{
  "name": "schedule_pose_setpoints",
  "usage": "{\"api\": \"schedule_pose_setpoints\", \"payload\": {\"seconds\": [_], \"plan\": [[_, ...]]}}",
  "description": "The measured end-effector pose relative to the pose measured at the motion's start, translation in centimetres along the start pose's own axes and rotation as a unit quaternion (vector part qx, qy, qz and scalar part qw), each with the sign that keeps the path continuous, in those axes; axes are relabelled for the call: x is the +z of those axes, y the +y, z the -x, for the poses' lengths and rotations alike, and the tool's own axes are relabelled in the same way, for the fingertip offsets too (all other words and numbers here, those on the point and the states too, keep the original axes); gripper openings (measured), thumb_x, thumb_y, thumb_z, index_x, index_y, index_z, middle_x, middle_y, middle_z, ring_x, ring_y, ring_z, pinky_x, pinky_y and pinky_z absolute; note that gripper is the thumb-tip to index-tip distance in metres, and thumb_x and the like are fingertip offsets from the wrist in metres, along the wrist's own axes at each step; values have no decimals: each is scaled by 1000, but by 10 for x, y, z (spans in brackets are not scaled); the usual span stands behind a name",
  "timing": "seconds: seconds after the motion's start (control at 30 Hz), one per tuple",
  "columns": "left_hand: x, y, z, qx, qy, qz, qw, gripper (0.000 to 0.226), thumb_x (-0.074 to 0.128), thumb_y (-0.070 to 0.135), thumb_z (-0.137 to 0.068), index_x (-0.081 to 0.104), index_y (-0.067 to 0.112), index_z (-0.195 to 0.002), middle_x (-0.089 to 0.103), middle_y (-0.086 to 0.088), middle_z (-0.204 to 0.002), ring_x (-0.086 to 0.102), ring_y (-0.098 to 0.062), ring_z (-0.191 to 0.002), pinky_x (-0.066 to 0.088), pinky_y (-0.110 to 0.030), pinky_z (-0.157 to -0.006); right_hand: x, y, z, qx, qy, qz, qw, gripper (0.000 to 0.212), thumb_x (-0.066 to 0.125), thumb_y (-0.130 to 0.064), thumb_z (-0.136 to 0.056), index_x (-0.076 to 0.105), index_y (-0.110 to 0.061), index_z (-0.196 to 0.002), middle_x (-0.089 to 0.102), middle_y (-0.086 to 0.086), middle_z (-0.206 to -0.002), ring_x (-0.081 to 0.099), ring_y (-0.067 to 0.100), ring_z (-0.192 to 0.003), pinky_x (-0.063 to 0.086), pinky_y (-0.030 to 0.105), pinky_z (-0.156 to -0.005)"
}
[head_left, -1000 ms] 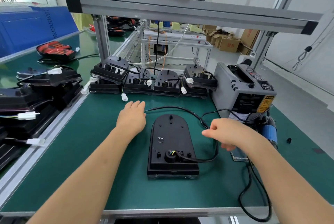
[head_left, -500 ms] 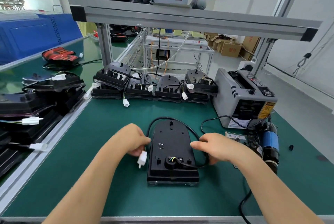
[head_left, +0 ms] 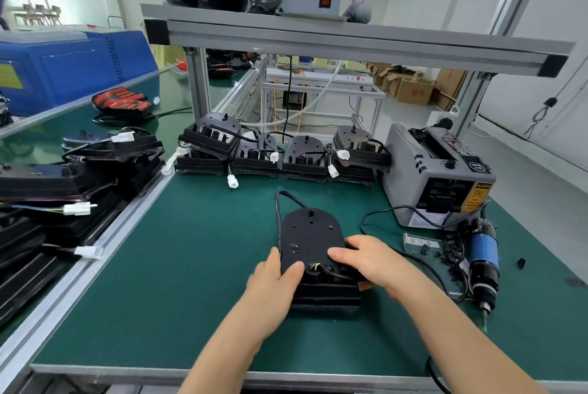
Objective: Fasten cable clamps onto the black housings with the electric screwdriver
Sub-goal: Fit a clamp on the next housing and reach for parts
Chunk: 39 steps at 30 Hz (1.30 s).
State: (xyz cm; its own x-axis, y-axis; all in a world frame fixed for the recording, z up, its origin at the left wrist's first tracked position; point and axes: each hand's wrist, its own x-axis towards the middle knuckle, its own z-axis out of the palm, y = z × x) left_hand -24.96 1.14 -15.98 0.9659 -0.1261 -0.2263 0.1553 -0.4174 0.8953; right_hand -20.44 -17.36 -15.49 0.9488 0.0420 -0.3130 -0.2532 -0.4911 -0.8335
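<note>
On the green table (head_left: pixel 197 282) the housing (head_left: pixel 310 234) lies at the middle, long axis running away from the person, round end far. The left hand (head_left: pixel 273 279) grips its near left edge, the right hand (head_left: pixel 366 261) its near right edge. The screwdriver (head_left: pixel 483 260) lies at the right.

The black housing (head_left: pixel 310 234) lies rounded end away; blue electric screwdriver (head_left: pixel 483 263) lies well to its right.

Green mat (head_left: pixel 197 253) at frame centre — black housing (head_left: pixel 310 234) on it; blue-bodied screwdriver (head_left: pixel 483 252) lower right, grey dispenser (head_left: pixel 410 177) above.
</note>
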Motion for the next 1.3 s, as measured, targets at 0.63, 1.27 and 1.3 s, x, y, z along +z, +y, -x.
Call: {"api": "schedule_pose_setpoints", "payload": {"seconds": [0.63, 1.27, 1.3], "plan": [[18, 4, 3, -90, 94, 624, 770, 33, 56, 1, -92, 61, 21, -118, 70, -1, -108, 66, -27, -97, 58, -39, -70, 0, -43, -51, -109, 59, -100, 987, 21, 66, -34, -86, 62, -36, -107, 67, -21, -101, 63, -7, -88, 42, 16, -73], [-98, 48, -11, 200, 332, 552, 739, 47, 44, 8, -99, 42, 30, -141, 61, 13, -127, 64, -5, -107, 51, -37, -97, 21, -46, -55, -92, -10, -173, 981, 30, 55, -43, -91, 59, -26, -116, 55, -16, -125, 50, 7, -119, 42, 39, -104], [-115, 51, -10, 218, 351, 541, 733, 47, 44, 9, -99, 41, 29, -142, 60, 12, -128, 64, -6, -106, 52, -36, -95, 22, -40, -55, -87, -1, -152, 984, 25, 54, -39, -93, 60, -27, -114, 56, -15, -124, 51, 5, -117, 43, 37, -101]]}}
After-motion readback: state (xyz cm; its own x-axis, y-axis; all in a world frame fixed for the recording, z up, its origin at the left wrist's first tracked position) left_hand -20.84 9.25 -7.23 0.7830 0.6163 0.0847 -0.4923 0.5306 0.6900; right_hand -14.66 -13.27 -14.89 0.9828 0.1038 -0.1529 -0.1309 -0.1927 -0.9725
